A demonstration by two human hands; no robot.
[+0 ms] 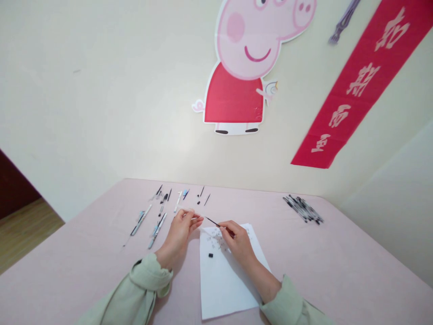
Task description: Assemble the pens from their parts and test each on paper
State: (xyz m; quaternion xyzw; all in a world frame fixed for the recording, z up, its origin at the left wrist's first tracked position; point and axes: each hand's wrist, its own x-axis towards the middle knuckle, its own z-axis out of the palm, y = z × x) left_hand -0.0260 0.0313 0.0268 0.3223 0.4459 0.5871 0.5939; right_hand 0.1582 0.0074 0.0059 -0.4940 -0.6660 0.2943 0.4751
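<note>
where paper (226,289) lies, pink tabletop (101,257), pale wall (118,90)

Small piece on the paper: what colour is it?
The small piece is black; head view.

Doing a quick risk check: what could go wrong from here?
1. The thin black rod in the right hand points toward the left hand; it might poke it.
2. The small black piece lies loose on the paper and could get knocked away.
3. Loose pen parts lie scattered beyond the left hand; similar pieces might get mixed up.
</note>
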